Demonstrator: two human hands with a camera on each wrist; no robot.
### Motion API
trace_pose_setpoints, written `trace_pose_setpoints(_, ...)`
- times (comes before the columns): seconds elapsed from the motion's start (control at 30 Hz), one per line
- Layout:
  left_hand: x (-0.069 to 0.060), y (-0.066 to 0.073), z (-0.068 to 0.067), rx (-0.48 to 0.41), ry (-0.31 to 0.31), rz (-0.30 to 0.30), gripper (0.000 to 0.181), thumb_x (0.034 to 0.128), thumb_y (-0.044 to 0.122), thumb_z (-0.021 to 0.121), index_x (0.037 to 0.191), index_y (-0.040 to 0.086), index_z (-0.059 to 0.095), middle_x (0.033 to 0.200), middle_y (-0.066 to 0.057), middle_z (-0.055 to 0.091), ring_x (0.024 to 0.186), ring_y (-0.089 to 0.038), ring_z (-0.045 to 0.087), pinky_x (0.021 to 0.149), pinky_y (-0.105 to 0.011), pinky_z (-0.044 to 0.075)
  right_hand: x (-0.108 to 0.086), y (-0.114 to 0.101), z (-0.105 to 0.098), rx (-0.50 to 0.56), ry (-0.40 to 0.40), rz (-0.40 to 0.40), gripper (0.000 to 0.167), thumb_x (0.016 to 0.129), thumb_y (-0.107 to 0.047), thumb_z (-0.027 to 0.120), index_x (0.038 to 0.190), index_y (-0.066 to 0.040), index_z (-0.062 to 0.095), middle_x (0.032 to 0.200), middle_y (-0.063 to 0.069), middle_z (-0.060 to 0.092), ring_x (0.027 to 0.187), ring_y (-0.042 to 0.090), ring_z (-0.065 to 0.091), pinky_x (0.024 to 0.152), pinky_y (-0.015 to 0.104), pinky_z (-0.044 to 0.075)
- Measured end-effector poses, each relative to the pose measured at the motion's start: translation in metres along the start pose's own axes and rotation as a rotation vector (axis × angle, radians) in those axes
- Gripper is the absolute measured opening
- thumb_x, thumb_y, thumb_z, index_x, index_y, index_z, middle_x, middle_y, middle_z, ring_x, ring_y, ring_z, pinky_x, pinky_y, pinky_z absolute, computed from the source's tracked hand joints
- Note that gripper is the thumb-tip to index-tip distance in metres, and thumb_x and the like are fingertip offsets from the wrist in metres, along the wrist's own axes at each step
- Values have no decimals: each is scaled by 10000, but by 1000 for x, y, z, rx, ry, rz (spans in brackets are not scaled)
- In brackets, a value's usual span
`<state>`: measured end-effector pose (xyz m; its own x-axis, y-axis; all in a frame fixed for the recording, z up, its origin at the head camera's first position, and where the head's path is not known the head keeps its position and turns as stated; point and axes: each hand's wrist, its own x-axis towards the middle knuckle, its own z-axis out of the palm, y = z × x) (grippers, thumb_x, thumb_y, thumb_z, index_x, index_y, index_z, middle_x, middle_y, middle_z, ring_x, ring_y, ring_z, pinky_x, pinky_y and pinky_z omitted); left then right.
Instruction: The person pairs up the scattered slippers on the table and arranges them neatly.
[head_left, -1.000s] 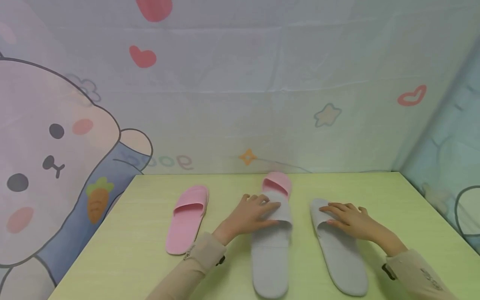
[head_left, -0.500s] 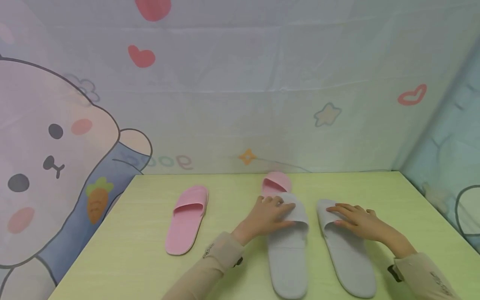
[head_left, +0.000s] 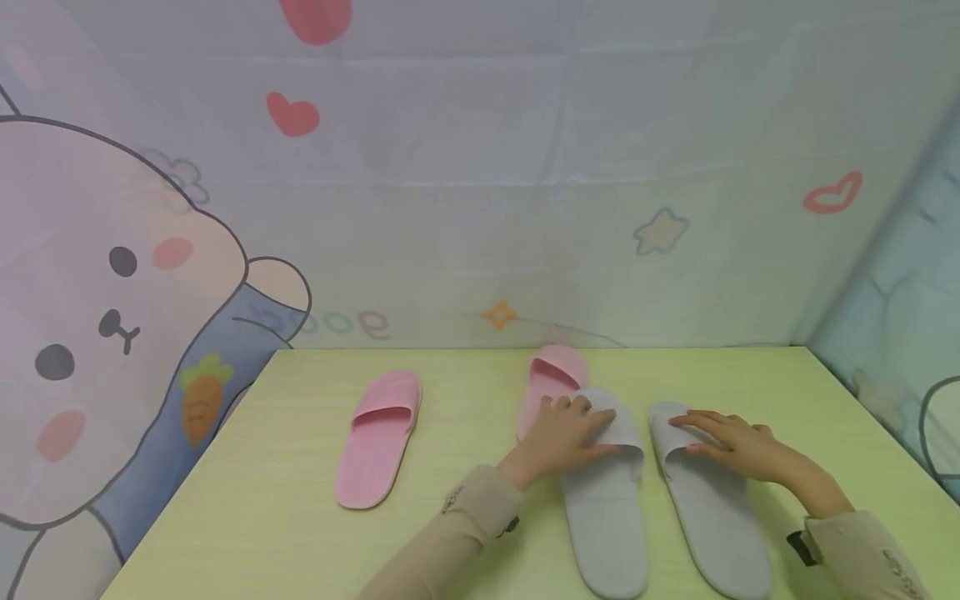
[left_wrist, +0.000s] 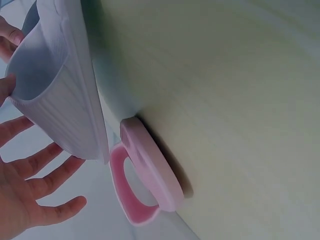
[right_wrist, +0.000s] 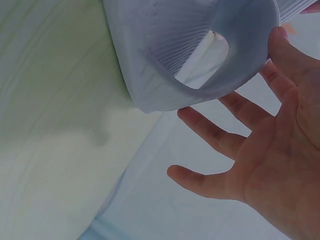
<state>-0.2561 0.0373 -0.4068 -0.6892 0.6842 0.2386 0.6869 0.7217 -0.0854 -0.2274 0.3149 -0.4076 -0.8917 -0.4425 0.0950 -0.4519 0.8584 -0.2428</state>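
"Hands first. What have they got?"

"Two bare hands, each on a gray slipper. The left hand (head_left: 564,437) grips the strap of the left gray slipper (head_left: 606,525) between thumb and fingers; the right hand (head_left: 750,450) pinches the strap of the right gray slipper (head_left: 720,529), little finger sticking out."

"How many slippers, all told?"

"Four: two gray, two pink, every toe pointing away from the person."

"And the room?"

"The table (head_left: 262,533) has its back edge along the wall cloth (head_left: 487,208). A narrow strip separates the gray pair; a wide stretch of tabletop lies between the far-left pink slipper (head_left: 377,450) and the left sleeve (head_left: 465,533)."

"Where are the gray ones from the hands?"

"Toes under the fingers, heels reaching toward the person. The middle pink slipper (head_left: 546,390) is just left of the left gray toe, partly hidden by the left hand. Whether the gray soles touch the table, I can't tell."
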Motion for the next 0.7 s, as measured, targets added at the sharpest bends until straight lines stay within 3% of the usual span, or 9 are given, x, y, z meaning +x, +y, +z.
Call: trace_pose_setpoints(0.7, 23, 22, 12, 30, -78, -4, 486, 848, 606, 384, 1251, 349, 476, 1125, 10, 578, 957, -182, 556, 825, -411, 408, -3, 3, -4, 46, -14, -6, 410, 885, -354, 507, 1258, -187, 475, 1281, 190, 484, 1023, 419, 526, 633, 567, 396)
